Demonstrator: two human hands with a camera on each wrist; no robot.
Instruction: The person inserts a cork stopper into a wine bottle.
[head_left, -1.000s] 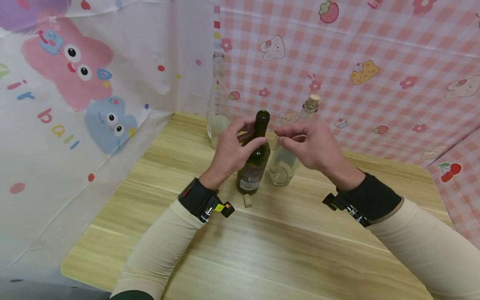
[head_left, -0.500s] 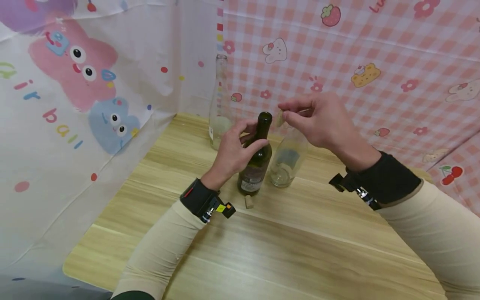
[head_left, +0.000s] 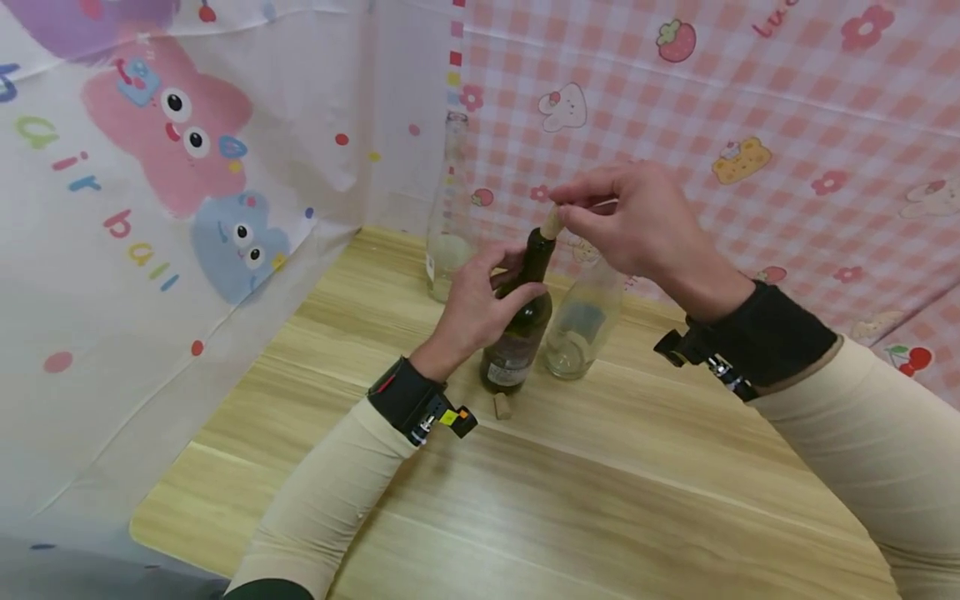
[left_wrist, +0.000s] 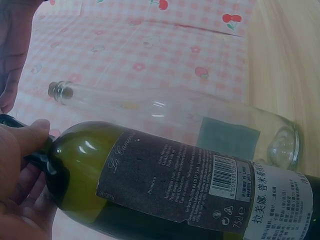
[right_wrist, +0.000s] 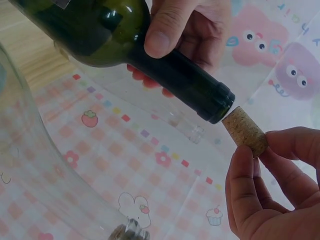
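Note:
My left hand (head_left: pixel 480 302) grips the neck of a dark green wine bottle (head_left: pixel 528 315), which stands on the table. A black label (left_wrist: pixel 150 170) shows on its side in the left wrist view. Between thumb and fingers, my right hand (head_left: pixel 633 223) pinches a cork (right_wrist: pixel 245 131) right at the bottle's mouth. In the right wrist view the cork lines up with the opening, its end at the rim; whether it has entered cannot be told. A second cork (head_left: pixel 502 406) lies on the table at the foot of the green bottle.
A clear bottle (head_left: pixel 583 325) stands just right of the green one, a cork (left_wrist: pixel 52 89) in its mouth. Another clear bottle (head_left: pixel 450 217) is at the back left. Patterned cloths hang behind and left of the wooden table (head_left: pixel 480 500).
My right hand has risen from beside the clear bottle with the cork and brought it to the green bottle's mouth. My left hand keeps its hold on the neck.

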